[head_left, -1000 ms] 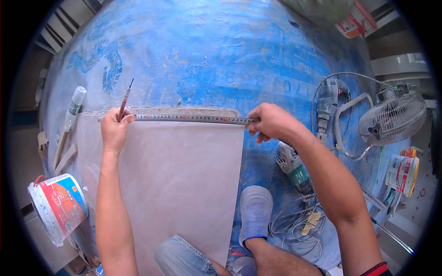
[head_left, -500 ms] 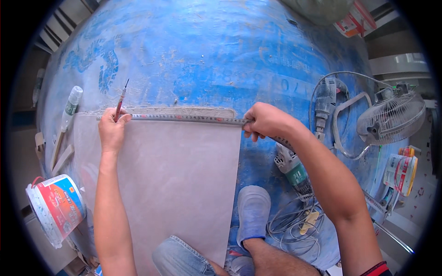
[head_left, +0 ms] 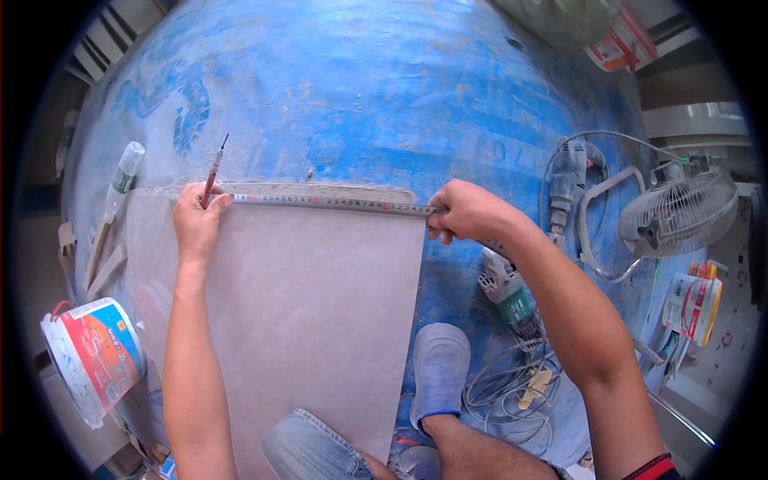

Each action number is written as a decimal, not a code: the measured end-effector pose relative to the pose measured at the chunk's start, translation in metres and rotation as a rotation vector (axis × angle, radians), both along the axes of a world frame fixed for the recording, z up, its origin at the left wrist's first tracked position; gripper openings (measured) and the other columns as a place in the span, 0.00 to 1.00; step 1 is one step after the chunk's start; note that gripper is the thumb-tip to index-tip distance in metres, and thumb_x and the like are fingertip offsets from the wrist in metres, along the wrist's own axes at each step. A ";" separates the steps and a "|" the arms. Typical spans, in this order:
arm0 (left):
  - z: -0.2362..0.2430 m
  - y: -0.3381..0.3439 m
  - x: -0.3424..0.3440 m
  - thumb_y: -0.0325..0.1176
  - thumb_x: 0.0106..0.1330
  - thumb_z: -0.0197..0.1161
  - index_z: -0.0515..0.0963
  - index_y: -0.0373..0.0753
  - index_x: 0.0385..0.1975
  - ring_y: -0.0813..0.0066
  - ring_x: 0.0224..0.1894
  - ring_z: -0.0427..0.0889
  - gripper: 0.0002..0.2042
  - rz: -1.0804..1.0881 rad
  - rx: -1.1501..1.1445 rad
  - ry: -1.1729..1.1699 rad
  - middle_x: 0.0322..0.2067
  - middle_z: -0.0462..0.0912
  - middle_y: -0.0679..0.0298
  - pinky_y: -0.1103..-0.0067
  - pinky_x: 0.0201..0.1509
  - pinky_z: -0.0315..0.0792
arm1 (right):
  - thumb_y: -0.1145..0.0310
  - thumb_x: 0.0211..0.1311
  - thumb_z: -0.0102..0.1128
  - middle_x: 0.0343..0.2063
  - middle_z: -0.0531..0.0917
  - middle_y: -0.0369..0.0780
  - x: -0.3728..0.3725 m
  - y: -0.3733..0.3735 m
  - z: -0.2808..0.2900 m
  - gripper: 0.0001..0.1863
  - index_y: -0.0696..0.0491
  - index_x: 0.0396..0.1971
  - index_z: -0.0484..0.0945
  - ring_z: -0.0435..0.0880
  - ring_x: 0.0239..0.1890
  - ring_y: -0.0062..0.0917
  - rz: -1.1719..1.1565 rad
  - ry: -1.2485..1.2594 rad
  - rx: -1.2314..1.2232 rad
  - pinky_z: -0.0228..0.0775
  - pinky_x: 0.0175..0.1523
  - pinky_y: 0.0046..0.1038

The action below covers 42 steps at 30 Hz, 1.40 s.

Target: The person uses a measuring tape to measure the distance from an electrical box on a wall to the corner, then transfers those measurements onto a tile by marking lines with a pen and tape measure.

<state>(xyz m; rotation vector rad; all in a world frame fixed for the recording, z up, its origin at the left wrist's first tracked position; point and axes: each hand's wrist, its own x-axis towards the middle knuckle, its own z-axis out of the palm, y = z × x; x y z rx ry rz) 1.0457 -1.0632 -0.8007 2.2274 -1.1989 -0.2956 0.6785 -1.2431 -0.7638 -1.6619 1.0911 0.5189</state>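
Note:
A large beige-grey tile [head_left: 296,320] lies flat in front of me. Across its far edge stretches the steel blade of a tape measure [head_left: 344,204]. At the far left corner, my left hand [head_left: 196,220] is closed, pinching the tape's end against the tile. A slim red pen [head_left: 214,172] sticks up between its fingers, dark tip pointing away from me. My right hand [head_left: 460,210] grips the tape at the far right corner, and more blade shows beneath that wrist. Just beyond the tile lies a thin grey strip [head_left: 360,192], partly covered by the tape.
Blue dusty sheeting [head_left: 320,96] covers the floor. To the right are a drill [head_left: 566,184], an angle grinder [head_left: 512,296], coiled cable [head_left: 504,392] and a fan [head_left: 676,212]. A bucket [head_left: 96,356] and a bottle [head_left: 126,176] stand left; my shoe [head_left: 442,368] is beside the tile.
My right hand has slid slightly rightward along the tape, and the tape now slants a little more. My left hand stays at the corner with the pen.

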 end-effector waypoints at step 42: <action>0.016 0.198 0.070 0.49 0.72 0.53 0.74 0.35 0.47 0.67 0.33 0.77 0.20 0.451 0.125 -0.098 0.35 0.79 0.59 0.71 0.38 0.71 | 0.67 0.54 0.63 0.17 0.81 0.37 -0.002 0.000 -0.022 0.08 0.56 0.27 0.85 0.79 0.20 0.21 0.153 0.000 -0.159 0.71 0.27 0.27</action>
